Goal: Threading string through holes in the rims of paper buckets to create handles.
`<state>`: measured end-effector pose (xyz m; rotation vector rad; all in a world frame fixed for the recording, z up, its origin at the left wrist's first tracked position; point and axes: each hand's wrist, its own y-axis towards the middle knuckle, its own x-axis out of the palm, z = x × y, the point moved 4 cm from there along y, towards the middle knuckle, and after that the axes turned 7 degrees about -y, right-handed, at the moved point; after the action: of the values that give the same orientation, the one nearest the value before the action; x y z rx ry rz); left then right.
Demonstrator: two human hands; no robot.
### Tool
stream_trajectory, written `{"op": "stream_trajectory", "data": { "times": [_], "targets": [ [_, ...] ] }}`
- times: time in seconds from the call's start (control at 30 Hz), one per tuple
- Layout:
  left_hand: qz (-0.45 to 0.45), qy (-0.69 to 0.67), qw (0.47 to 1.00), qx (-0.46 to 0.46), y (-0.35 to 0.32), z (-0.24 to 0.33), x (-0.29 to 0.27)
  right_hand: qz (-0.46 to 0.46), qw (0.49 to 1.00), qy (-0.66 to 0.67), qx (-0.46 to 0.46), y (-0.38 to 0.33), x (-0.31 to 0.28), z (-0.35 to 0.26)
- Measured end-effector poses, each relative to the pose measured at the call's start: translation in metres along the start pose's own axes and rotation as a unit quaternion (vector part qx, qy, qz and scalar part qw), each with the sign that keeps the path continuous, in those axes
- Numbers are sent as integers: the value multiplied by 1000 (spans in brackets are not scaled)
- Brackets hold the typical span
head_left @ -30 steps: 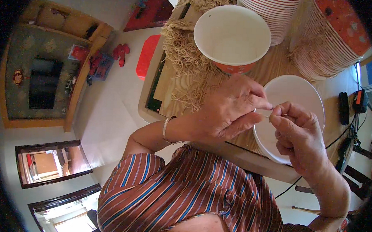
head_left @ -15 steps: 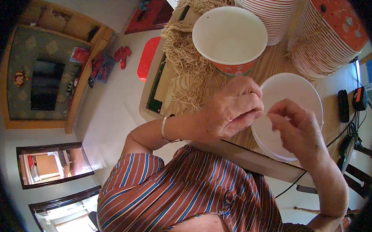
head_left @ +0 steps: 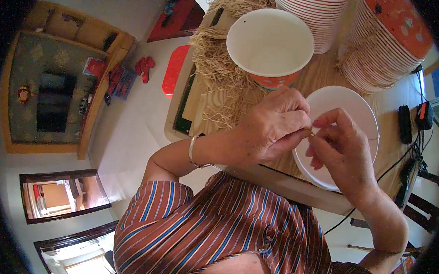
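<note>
Both hands meet over the white lid (head_left: pixel 350 106) on the wooden worktop (head_left: pixel 325 73). Left hand (head_left: pixel 271 127) and right hand (head_left: pixel 343 152) each have thumb and forefinger pressed together, pinching the ends of a thin straw strand (head_left: pixel 311 133); it's tiny at this range, so possibly a few strands twisted together. It sits right between the fingertips, just above the lid's near-left edge. Likely near weightless, dry, limp along its length, brittle if kinked, so hold near the ends with a light pinch. More of the same fibre lies in a tan, frizzy straw pile (head_left: pixel 220 73) left of the empty paper cup (head_left: pixel 270 43), which is white inside, orange outside and thin-walled. Stacked cups (head_left: pixel 315 14) and stacked lids (head_left: pixel 382 51) stand behind, ribbed by their rims.
</note>
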<state>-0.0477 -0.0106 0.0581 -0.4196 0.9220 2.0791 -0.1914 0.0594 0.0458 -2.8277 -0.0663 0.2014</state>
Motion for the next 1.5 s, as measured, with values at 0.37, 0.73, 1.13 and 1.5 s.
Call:
{"op": "stream_trajectory", "data": {
  "times": [0.37, 0.73, 1.13, 1.5],
  "targets": [
    [37, -41, 998, -25, -2, -3, -6, -9, 1000, 10, 28, -3, -4, -3],
    [-18, 15, 1000, 17, 9, 5, -1, 26, 998, -23, -54, -9, 6, -12],
    [-18, -34, 999, 8, 3, 2, 0, 4, 998, -10, -63, -8, 6, -7],
    [-36, -4, 999, 7, 8, 0, -6, 47, 994, -47, -89, -4, 1, -2]
  ]
}}
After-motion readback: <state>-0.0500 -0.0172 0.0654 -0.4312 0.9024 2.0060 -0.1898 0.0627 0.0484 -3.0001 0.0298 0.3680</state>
